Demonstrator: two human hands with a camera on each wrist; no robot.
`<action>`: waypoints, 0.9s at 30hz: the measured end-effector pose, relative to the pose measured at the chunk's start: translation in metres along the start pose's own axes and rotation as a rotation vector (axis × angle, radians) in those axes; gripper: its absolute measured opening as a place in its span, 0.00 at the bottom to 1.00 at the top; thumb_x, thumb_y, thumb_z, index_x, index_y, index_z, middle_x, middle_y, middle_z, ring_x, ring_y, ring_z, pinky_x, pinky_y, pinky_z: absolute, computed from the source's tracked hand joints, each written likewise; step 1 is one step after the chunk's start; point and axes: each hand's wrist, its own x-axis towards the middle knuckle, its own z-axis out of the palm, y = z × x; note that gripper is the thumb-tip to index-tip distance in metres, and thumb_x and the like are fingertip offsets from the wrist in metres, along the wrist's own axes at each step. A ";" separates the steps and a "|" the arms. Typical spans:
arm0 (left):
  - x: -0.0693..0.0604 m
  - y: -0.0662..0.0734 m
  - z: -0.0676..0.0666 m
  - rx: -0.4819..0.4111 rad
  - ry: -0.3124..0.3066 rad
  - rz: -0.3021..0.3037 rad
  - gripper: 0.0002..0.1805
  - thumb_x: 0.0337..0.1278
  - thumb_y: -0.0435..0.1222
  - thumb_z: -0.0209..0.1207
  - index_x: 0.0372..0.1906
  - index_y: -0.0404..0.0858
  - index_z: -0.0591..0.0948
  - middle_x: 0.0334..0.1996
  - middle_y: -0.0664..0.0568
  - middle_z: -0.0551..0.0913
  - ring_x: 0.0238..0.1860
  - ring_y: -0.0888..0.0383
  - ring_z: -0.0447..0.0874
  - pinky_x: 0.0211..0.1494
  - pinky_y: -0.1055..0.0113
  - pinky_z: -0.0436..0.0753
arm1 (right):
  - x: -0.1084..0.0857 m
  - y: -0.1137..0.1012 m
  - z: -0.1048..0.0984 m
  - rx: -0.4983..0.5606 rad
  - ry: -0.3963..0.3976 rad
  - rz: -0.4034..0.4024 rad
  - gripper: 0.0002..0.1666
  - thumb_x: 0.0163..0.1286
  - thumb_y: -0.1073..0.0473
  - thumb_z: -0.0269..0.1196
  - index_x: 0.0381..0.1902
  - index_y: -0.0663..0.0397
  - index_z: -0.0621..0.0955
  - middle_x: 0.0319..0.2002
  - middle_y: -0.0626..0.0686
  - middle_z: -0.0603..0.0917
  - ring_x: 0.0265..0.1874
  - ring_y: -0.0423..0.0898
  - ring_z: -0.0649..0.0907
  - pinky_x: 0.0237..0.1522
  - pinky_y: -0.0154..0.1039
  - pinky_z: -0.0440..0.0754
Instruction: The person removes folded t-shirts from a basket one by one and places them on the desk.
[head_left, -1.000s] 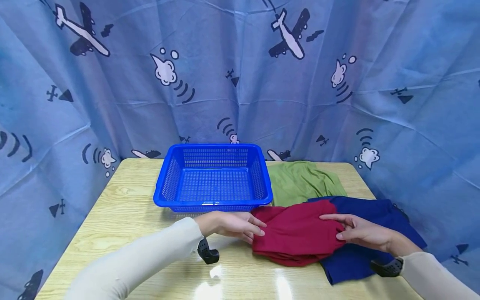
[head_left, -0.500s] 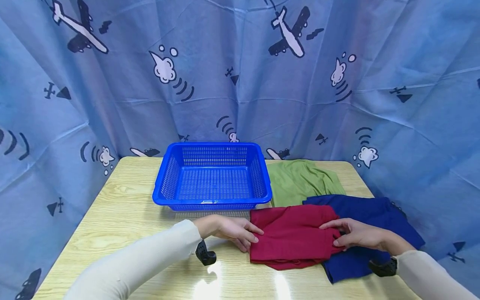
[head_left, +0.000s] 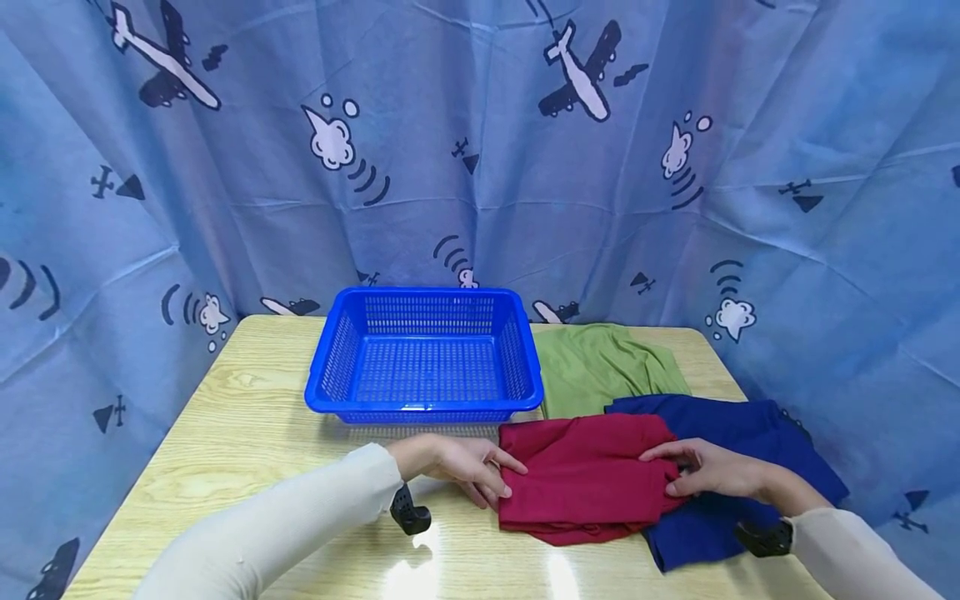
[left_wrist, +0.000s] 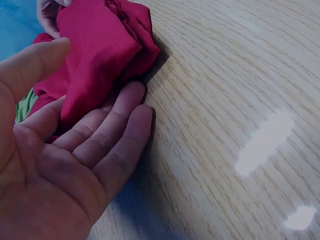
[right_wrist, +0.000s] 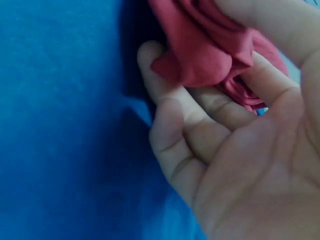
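A folded dark-red garment [head_left: 585,475] lies on the table in the head view, partly over a dark blue cloth. At its left edge my left hand [head_left: 468,467] holds it lightly. The left wrist view shows the thumb [left_wrist: 40,62] against the red cloth [left_wrist: 97,50] and the other fingers reaching in under its edge. My right hand [head_left: 720,475] grips the right end. In the right wrist view, fingers [right_wrist: 167,122] curl beneath the bunched red folds [right_wrist: 200,50], with the thumb over them. The garment's kind cannot be told.
Behind the left hand stands a blue plastic basket [head_left: 427,407] with nothing in it. A green cloth [head_left: 600,367] lies at the back right, and the dark blue cloth [head_left: 720,417] to the right. A patterned curtain [head_left: 405,150] surrounds the wooden table [head_left: 247,417].
The red garment has been drawn slightly left and nearer, and its upper face lies flatter. The left hand shifted a little left; the right hand stays at the same end.
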 end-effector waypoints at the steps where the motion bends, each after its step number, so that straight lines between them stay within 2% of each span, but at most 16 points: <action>1: -0.001 0.000 0.000 0.006 0.001 0.000 0.31 0.68 0.32 0.59 0.74 0.40 0.69 0.35 0.53 0.86 0.41 0.59 0.87 0.51 0.61 0.87 | 0.000 -0.001 0.000 0.005 -0.001 -0.002 0.31 0.75 0.61 0.59 0.71 0.66 0.69 0.52 0.55 0.75 0.39 0.35 0.77 0.38 0.33 0.75; 5: -0.004 0.000 -0.004 0.040 0.006 0.005 0.30 0.69 0.34 0.59 0.75 0.45 0.69 0.43 0.53 0.86 0.47 0.55 0.88 0.52 0.60 0.86 | -0.004 -0.003 -0.003 -0.006 0.024 0.012 0.30 0.76 0.60 0.57 0.70 0.71 0.69 0.47 0.51 0.77 0.33 0.36 0.77 0.34 0.35 0.76; 8: -0.007 0.001 -0.007 0.090 0.002 0.013 0.31 0.70 0.36 0.58 0.75 0.48 0.69 0.49 0.53 0.84 0.50 0.54 0.87 0.55 0.59 0.85 | -0.008 -0.003 -0.005 -0.041 0.068 0.046 0.28 0.78 0.58 0.55 0.69 0.70 0.71 0.47 0.50 0.79 0.36 0.36 0.77 0.36 0.35 0.78; 11: -0.011 0.002 -0.011 0.133 0.003 0.011 0.30 0.70 0.38 0.58 0.75 0.49 0.69 0.53 0.54 0.82 0.51 0.55 0.86 0.56 0.58 0.84 | -0.012 -0.003 -0.008 -0.068 0.115 0.046 0.27 0.80 0.58 0.52 0.67 0.72 0.72 0.51 0.57 0.82 0.39 0.34 0.81 0.39 0.36 0.81; 14: -0.015 0.006 -0.014 0.135 0.025 0.002 0.28 0.72 0.39 0.57 0.74 0.47 0.70 0.54 0.53 0.82 0.48 0.56 0.86 0.55 0.59 0.84 | -0.015 -0.006 -0.010 -0.088 0.161 0.034 0.26 0.81 0.58 0.51 0.65 0.75 0.73 0.54 0.63 0.83 0.39 0.36 0.84 0.39 0.35 0.82; 17: -0.020 0.009 -0.016 0.111 0.063 0.005 0.25 0.73 0.39 0.55 0.72 0.43 0.72 0.53 0.50 0.84 0.47 0.54 0.86 0.53 0.58 0.85 | -0.016 -0.012 -0.011 -0.130 0.211 0.039 0.25 0.80 0.58 0.52 0.63 0.76 0.74 0.53 0.63 0.83 0.36 0.38 0.84 0.37 0.35 0.82; 22: -0.025 0.012 -0.018 0.102 0.100 0.049 0.24 0.75 0.38 0.52 0.70 0.37 0.72 0.58 0.40 0.83 0.55 0.42 0.86 0.59 0.53 0.84 | -0.015 -0.024 -0.012 -0.250 0.285 0.027 0.22 0.80 0.58 0.53 0.59 0.74 0.77 0.49 0.62 0.85 0.33 0.40 0.83 0.36 0.33 0.79; 27: -0.033 0.012 -0.021 0.112 0.115 0.072 0.23 0.76 0.38 0.50 0.70 0.34 0.71 0.61 0.34 0.80 0.58 0.38 0.84 0.62 0.49 0.82 | -0.016 -0.035 -0.013 -0.317 0.351 -0.001 0.22 0.80 0.59 0.53 0.59 0.74 0.77 0.50 0.64 0.85 0.34 0.40 0.84 0.38 0.33 0.82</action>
